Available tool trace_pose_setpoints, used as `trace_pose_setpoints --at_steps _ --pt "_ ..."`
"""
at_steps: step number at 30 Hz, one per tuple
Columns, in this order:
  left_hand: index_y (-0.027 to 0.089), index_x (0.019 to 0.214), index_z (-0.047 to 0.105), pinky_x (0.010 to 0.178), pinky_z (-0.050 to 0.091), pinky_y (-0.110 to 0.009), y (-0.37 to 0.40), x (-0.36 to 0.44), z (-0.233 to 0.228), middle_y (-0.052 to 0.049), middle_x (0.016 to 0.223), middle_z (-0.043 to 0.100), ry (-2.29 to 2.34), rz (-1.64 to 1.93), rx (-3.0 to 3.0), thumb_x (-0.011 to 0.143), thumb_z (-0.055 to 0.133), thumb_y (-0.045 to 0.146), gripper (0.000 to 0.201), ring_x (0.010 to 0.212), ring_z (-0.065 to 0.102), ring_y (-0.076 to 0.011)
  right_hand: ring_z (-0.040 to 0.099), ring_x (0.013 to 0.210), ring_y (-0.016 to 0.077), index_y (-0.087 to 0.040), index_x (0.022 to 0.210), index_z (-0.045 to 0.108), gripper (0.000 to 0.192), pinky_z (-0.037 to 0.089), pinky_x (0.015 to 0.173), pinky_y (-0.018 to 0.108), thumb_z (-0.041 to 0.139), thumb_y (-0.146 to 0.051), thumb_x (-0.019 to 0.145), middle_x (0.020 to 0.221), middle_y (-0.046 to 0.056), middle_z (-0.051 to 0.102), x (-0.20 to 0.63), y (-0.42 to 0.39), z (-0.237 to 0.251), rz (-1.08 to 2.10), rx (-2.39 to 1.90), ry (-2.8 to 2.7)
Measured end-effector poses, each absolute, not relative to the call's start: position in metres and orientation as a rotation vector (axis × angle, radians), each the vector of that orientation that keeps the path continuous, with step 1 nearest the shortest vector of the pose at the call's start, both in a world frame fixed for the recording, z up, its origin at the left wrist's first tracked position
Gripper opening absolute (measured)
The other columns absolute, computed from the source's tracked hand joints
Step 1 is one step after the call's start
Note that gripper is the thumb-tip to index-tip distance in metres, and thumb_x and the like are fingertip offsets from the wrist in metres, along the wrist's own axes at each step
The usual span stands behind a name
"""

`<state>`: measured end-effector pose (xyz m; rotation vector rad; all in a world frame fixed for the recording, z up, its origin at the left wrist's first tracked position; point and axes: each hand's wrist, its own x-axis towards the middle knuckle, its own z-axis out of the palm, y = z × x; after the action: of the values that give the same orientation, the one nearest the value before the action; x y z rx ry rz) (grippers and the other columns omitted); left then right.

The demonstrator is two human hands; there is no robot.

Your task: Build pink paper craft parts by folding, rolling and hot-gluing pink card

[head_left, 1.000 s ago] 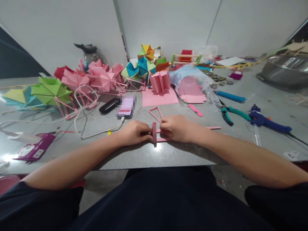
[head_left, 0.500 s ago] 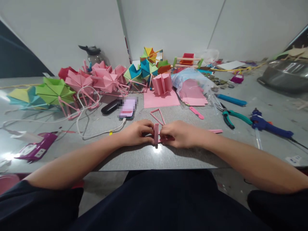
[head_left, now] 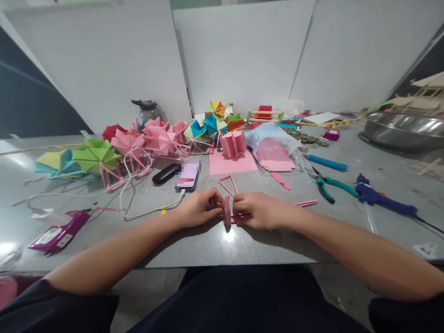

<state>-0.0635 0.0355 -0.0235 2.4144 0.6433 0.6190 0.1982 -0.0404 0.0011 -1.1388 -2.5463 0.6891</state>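
Note:
Between my two hands, close to the table's front edge, a small frame of pink sticks (head_left: 227, 212) stands up on the metal tabletop. My left hand (head_left: 201, 208) is curled, with thumb and finger pinching at its left side. My right hand (head_left: 259, 210) is closed on the frame's lower sticks from the right; its fingers partly hide them. Just beyond the hands lies a pink stick triangle (head_left: 229, 186). Several loose pink sticks (head_left: 307, 203) poke out past my right wrist.
Folded paper umbrellas (head_left: 161, 138) crowd the back left. Nearer are a phone (head_left: 188, 175) on a white cable, pink paper (head_left: 232, 165) and a pink cutter (head_left: 280, 181). Pliers (head_left: 338, 184), a blue glue gun (head_left: 386, 199) and a steel bowl (head_left: 402, 132) lie right.
My view has tipped upward, so the table sits lower in the picture. My left fingers have loosened slightly around the frame, while the right hand keeps its grip.

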Motion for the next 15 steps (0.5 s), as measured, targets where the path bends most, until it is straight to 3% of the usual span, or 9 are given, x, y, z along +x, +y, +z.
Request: trace_pose_setpoints --at_steps 3,8,15 --pt "0.021 0.113 0.072 0.074 0.052 -0.028 0.032 -0.061 -0.022 -0.002 0.093 0.075 0.552 0.642 2.463 0.103 0.069 0.031 0.014 0.08 0.068 -0.0163 0.069 0.096 0.0224 -0.024 0.107 0.082 0.015 0.049 0.084 0.034 0.073 -0.017 0.098 0.11 0.007 0.077 0.197 -0.042 0.003 0.68 -1.14 -2.581" --pt "0.02 0.094 0.071 0.072 0.049 -0.027 0.033 -0.061 -0.016 -0.002 0.084 0.071 0.485 0.636 2.574 0.105 0.062 0.027 0.016 0.075 0.064 -0.0155 0.064 0.083 0.0203 -0.022 0.086 0.071 0.013 0.04 0.073 0.035 0.07 -0.015 0.097 0.101 0.006 0.074 0.198 -0.045 0.011 0.467 -1.266 -2.654" --pt "0.021 0.091 0.072 0.074 0.055 -0.027 0.041 -0.068 -0.015 -0.003 0.089 0.074 0.481 0.711 2.633 0.099 0.067 0.021 0.01 0.08 0.071 -0.0168 0.064 0.083 0.0206 -0.022 0.085 0.068 0.016 0.035 0.07 0.036 0.07 -0.02 0.101 0.098 0.006 0.075 0.206 -0.044 0.018 0.297 -1.375 -2.699"
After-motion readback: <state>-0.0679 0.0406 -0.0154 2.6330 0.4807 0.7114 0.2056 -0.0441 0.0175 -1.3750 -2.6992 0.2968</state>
